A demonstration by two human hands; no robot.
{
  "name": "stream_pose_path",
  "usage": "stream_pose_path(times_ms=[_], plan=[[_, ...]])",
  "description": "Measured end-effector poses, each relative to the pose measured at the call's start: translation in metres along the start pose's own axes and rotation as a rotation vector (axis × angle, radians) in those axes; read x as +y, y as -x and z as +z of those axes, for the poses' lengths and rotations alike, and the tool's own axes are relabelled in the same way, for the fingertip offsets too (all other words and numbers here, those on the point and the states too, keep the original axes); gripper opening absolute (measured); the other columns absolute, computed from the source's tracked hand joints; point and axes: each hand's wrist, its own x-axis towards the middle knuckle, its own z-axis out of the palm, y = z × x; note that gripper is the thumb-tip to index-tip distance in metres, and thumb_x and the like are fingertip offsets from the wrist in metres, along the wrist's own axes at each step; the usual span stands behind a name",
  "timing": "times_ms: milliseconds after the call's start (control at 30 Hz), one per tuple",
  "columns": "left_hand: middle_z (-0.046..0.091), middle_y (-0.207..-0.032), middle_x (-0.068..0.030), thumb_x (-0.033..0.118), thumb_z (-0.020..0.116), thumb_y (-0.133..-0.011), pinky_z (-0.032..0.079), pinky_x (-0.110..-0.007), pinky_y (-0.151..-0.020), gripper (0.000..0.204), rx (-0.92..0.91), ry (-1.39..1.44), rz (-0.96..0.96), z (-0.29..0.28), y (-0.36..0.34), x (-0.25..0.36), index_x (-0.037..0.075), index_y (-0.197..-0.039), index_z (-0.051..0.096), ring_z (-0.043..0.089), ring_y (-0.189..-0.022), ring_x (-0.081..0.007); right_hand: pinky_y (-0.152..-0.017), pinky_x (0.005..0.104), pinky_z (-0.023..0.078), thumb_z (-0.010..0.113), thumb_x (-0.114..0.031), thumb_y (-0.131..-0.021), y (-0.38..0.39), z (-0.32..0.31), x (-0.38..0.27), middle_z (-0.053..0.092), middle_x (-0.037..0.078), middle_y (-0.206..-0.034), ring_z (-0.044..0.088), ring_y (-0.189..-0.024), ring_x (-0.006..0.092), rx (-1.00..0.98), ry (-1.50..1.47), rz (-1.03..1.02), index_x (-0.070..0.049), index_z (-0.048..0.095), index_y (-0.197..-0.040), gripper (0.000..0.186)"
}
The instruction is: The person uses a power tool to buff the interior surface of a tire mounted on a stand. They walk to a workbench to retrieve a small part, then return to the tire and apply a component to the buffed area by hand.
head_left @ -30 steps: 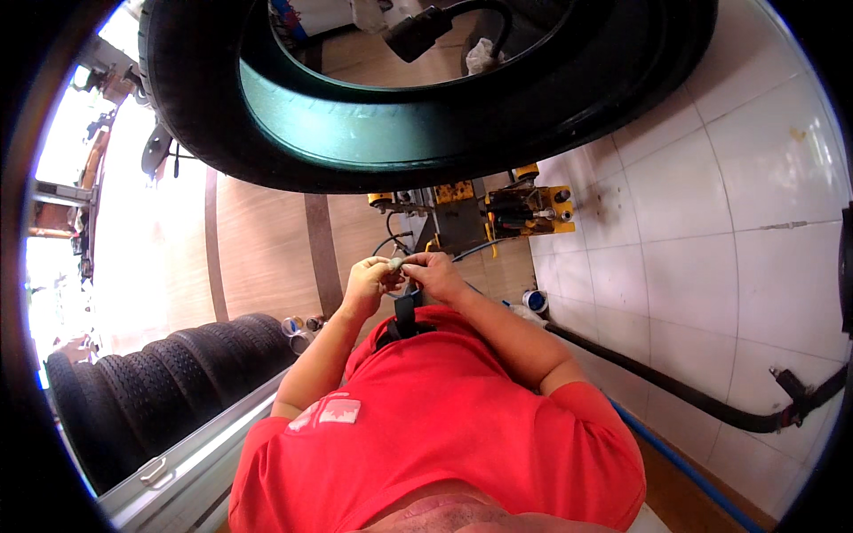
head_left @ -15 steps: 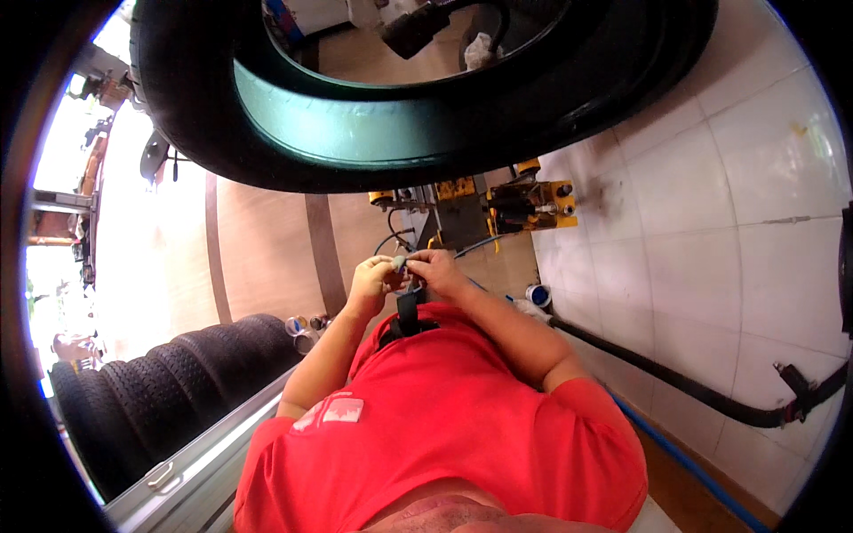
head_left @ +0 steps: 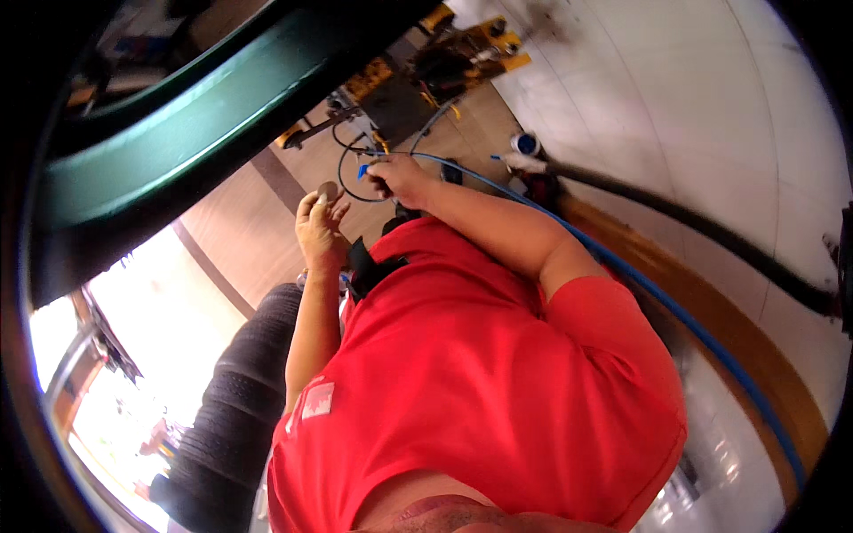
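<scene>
My left hand [head_left: 321,226] is raised in front of my waist, with a small round grey-brown patch [head_left: 329,190] pinched at its fingertips. To its right, my right hand [head_left: 397,179] is closed on a small blue scrap [head_left: 362,171] that looks like thin film. A gap separates the hands. Beyond them on the upper left is a large tyre with a green-tinted metal rim [head_left: 187,111], close to the camera. Neither hand touches it.
Yellow and black machinery [head_left: 462,58] stands on the floor ahead. A blue hose [head_left: 657,289] curves along my right, beside a thick black hose [head_left: 675,209] near the white tiled wall. A row of tyres [head_left: 235,391] stands at my left.
My hands have come apart; the blue scrap is now in the right and the round patch in the left. The view has turned, so the tyre and rim sit further left.
</scene>
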Motion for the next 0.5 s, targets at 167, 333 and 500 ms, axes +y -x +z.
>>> stream_pose_path(times_ms=[167,333,500], plan=[[0.063,-0.100,-0.0115,0.018,0.056,-0.089,0.051,-0.030,-0.073,0.025,-0.041,-0.275,-0.177,0.004,0.004,-0.017,0.000,-0.106,0.055,0.063,-0.085,-0.0199,-0.059,0.0400,0.047,0.060,-0.015,-0.080,-0.054,-0.187,0.044,0.063,0.011,-0.073,0.060,-0.068,0.0252,0.556,0.475,-0.100,-0.002,0.065,-0.080,0.014],[0.062,-0.089,-0.0102,0.014,0.051,-0.089,0.050,-0.029,-0.072,0.021,-0.097,-0.486,-0.381,-0.009,-0.003,-0.071,-0.003,-0.098,0.058,0.062,-0.082,-0.0187,-0.048,0.0385,0.043,0.059,-0.011,-0.081,-0.053,-0.408,0.103,0.061,0.014,-0.071,0.060,-0.061,0.0260,0.995,0.538,0.375,-0.002,0.063,-0.076,0.011],[0.062,-0.097,-0.0121,0.014,0.054,-0.087,0.050,-0.033,-0.077,0.024,-0.136,-0.711,-0.608,0.001,-0.013,-0.122,-0.002,-0.104,0.057,0.061,-0.088,-0.0205,-0.038,0.0372,0.037,0.059,-0.008,-0.081,-0.044,-0.489,0.109,0.055,0.014,-0.060,0.051,-0.044,0.0256,1.338,-0.173,0.143,0.001,0.058,-0.072,0.013]])
